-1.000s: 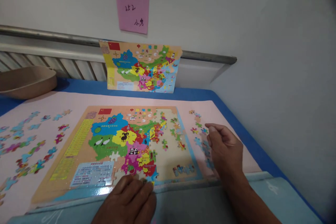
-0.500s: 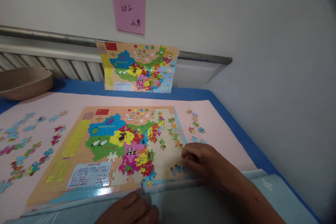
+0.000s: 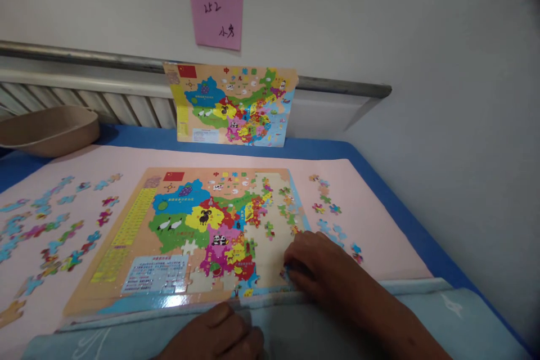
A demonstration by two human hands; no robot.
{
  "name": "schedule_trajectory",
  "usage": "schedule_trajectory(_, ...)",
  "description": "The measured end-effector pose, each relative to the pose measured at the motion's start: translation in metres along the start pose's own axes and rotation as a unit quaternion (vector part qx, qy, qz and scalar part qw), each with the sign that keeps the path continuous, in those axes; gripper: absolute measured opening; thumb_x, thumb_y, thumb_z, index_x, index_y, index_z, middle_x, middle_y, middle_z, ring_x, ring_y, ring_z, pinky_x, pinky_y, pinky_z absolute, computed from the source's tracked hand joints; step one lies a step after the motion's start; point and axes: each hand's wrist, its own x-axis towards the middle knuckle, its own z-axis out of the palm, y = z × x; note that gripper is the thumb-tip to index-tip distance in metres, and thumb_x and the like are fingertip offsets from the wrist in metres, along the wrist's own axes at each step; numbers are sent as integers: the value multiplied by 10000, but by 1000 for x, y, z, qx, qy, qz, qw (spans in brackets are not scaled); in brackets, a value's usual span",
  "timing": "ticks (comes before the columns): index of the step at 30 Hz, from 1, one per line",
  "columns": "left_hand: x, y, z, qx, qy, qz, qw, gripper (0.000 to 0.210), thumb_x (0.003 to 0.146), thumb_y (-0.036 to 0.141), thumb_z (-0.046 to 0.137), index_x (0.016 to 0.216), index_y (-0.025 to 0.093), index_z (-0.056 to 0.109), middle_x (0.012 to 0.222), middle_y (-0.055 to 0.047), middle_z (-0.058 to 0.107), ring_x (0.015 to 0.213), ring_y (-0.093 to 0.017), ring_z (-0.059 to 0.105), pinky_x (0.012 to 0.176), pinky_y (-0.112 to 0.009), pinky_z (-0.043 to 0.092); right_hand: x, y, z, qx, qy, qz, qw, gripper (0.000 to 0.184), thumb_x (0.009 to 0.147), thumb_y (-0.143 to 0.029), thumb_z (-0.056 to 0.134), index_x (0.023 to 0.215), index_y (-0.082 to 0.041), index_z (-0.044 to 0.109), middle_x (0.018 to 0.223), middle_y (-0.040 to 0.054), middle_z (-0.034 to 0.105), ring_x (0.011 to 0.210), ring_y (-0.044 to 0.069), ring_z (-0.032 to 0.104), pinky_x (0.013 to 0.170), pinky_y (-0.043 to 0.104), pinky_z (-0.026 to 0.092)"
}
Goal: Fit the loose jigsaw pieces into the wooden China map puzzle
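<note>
A map jigsaw puzzle (image 3: 219, 216) lies flat in front of me, its left and middle filled in and its right part showing bare pale backing board (image 3: 270, 256). My right hand (image 3: 316, 264) is closed low over the puzzle's right side. A bit of a puzzle piece (image 3: 287, 271) shows at its fingertips. Several small joined clusters (image 3: 270, 229) rest on the bare backing. At the near edge, my left hand (image 3: 219, 333) is curled on the light blue cloth (image 3: 291, 320); whatever its fingers may hold is hidden.
Loose puzzle pieces (image 3: 76, 247) are spread on the pink mat (image 3: 130, 158) at left, with others (image 3: 324, 208) at right. A printed map sheet (image 3: 236, 104) stands against the metal rail (image 3: 346, 86). A beige basket (image 3: 50, 129) is at the far left; a wall borders the right.
My right hand has moved slightly left and closed over pieces lying at the board's lower right. My left hand stays curled near the edge. The view has shifted a little.
</note>
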Motion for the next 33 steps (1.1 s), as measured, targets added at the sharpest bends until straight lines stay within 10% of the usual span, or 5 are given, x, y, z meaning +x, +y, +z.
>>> schedule_trajectory(24, -1, 0, -1, -21, -9, 1, 1000, 403, 1182, 148, 362, 920, 130, 668, 804, 25, 749, 636, -105, 619, 605, -289, 507, 11, -19, 20, -35, 11, -101, 994, 232, 1068, -150, 708, 841, -184, 684, 910, 20, 653, 875, 199, 548, 817, 341, 336)
schedule_trajectory(33, -4, -6, -5, 119, -43, -61, 990, 479, 1189, 235, 296, 991, 176, 729, 1127, -47, 809, 1036, -232, 649, 960, -433, 418, 11, -18, 22, -22, 21, -106, 994, 182, 1077, -143, 688, 900, -184, 688, 937, 27, 673, 890, 205, 567, 850, 354, 359)
